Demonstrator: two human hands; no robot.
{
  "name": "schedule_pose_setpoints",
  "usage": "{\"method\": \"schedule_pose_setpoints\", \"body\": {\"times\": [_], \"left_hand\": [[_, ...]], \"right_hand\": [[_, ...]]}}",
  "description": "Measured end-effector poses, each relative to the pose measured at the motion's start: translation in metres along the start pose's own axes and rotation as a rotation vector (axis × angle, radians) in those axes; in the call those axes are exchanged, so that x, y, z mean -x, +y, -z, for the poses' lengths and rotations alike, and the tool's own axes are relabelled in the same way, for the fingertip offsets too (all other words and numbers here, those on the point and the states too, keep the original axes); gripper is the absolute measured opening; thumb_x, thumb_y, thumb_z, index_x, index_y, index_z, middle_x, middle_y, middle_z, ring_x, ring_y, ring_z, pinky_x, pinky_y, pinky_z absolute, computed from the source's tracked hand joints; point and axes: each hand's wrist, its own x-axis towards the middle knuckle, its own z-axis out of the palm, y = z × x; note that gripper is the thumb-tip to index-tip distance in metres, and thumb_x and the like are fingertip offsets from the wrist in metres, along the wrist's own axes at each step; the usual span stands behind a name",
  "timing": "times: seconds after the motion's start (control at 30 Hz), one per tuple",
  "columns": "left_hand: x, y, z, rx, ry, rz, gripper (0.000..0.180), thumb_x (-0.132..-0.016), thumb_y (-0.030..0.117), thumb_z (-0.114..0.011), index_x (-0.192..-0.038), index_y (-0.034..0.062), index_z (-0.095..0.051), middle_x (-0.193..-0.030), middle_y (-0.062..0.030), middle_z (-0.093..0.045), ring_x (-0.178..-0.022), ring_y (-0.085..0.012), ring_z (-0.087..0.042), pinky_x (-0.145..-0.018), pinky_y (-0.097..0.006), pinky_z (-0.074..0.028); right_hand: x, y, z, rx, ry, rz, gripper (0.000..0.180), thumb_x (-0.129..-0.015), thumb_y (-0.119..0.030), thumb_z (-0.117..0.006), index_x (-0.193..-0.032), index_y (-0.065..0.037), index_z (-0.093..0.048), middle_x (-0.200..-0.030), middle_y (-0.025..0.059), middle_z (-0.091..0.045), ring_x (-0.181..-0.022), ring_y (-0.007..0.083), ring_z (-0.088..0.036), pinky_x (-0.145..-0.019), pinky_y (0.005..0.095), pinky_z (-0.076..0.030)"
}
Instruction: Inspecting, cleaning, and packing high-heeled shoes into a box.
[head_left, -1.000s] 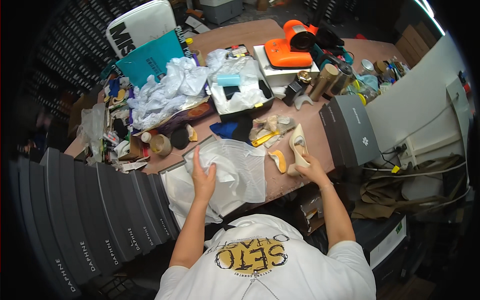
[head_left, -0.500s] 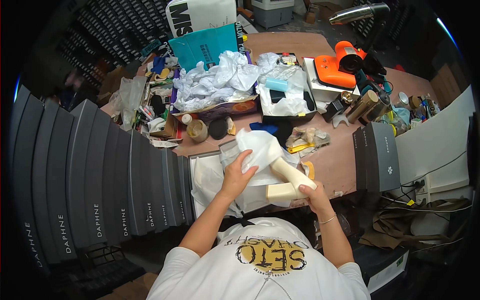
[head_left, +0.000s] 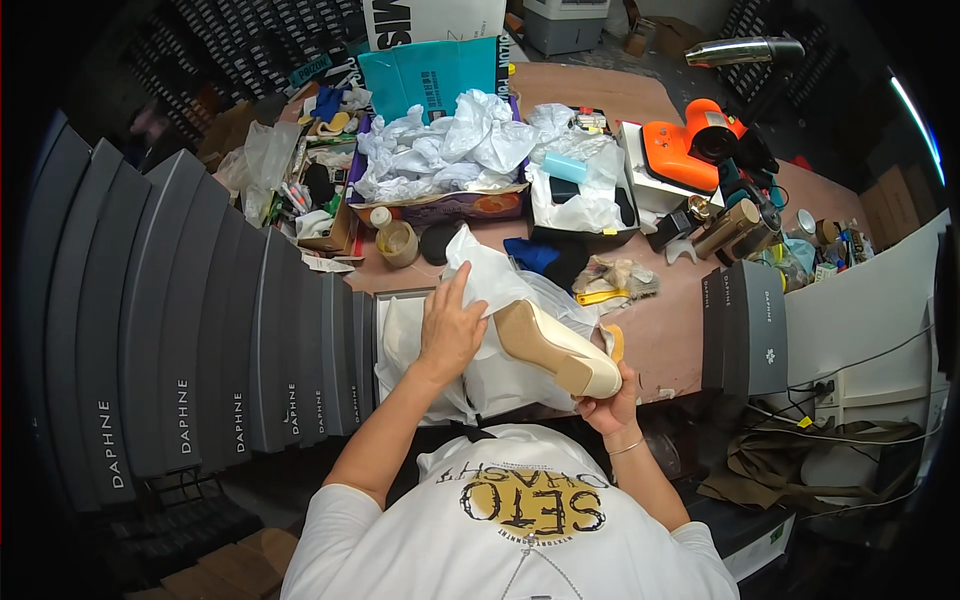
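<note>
A cream shoe (head_left: 540, 338) with a tan sole and a low block heel is tilted over the bench, its sole turned up. My right hand (head_left: 608, 408) is closed around its heel end. My left hand (head_left: 452, 328) grips a sheet of white tissue paper (head_left: 468, 255) beside the toe, fingers partly behind the sheet. Below lies an opened shoebox (head_left: 388, 295) lined with white paper (head_left: 405, 350); the shoe and my arms cover part of it.
Grey shoeboxes (head_left: 225, 340) stand in a row at left, more (head_left: 745, 325) at right. A carton of crumpled paper (head_left: 440, 205), a bottle (head_left: 396, 243), a yellow-handled brush (head_left: 605, 296) and an orange device (head_left: 680, 155) sit farther back.
The shoe has been rotated in my right hand, so its tan sole now faces up. My left hand has shifted slightly left with the paper, and the toe is uncovered.
</note>
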Motion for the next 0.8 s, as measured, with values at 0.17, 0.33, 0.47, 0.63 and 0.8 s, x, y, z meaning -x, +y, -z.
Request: {"method": "schedule_pose_setpoints", "body": {"times": [0.17,0.33,0.47,0.63,0.8], "left_hand": [[-0.008,0.032,-0.005,0.339,0.062,0.029,0.024,-0.075,0.006,-0.067,-0.098,0.0014,-0.068,-0.102,-0.0120,-0.058,-0.076,-0.0270,-0.060,-0.065,-0.033,-0.050],[-0.004,0.081,-0.001,0.732,0.068,-0.030,0.036,-0.070,-0.003,-0.067,-0.105,0.0038,-0.069,-0.077,-0.0079,-0.057,-0.071,-0.0234,-0.058,-0.062,-0.032,-0.048],[-0.016,0.078,-0.019,0.658,0.062,-0.269,0.039,-0.069,-0.005,-0.067,-0.107,0.0039,-0.067,-0.076,-0.0080,-0.055,-0.066,-0.0235,-0.057,-0.060,-0.032,-0.049],[-0.015,0.064,-0.037,0.685,-0.009,-0.282,0.043,-0.067,-0.005,-0.069,-0.108,0.0053,-0.068,-0.077,-0.0061,-0.055,-0.066,-0.0220,-0.055,-0.058,-0.032,-0.048],[-0.009,0.106,-0.051,0.775,0.051,-0.359,0.042,-0.065,-0.006,-0.069,-0.105,0.0059,-0.068,-0.076,-0.0051,-0.055,-0.062,-0.0208,-0.054,-0.056,-0.030,-0.046]], "right_hand": [[0.000,0.007,-0.016,-0.043,0.036,0.032,0.065,-0.083,-0.054,-0.061,-0.128,-0.009,-0.052,-0.104,0.0109,-0.065,-0.073,0.0235,-0.064,-0.051,0.0214,-0.053],[0.008,0.033,-0.060,0.219,0.194,0.411,0.056,-0.088,-0.039,-0.062,-0.133,-0.010,-0.045,-0.121,0.0087,-0.057,-0.100,0.0201,-0.059,-0.072,0.0330,-0.055],[0.019,0.019,-0.065,0.355,0.266,0.518,0.044,-0.091,-0.027,-0.060,-0.127,-0.002,-0.050,-0.114,0.0088,-0.061,-0.098,0.0189,-0.062,-0.075,0.0344,-0.056],[0.040,-0.009,-0.047,0.350,0.295,0.542,0.042,-0.092,-0.024,-0.059,-0.126,-0.001,-0.048,-0.114,0.0107,-0.060,-0.100,0.0211,-0.061,-0.079,0.0356,-0.055],[0.010,0.022,-0.030,0.542,0.313,0.665,0.039,-0.093,-0.025,-0.057,-0.125,-0.006,-0.048,-0.121,0.0071,-0.055,-0.107,0.0197,-0.057,-0.084,0.0345,-0.052]]}}
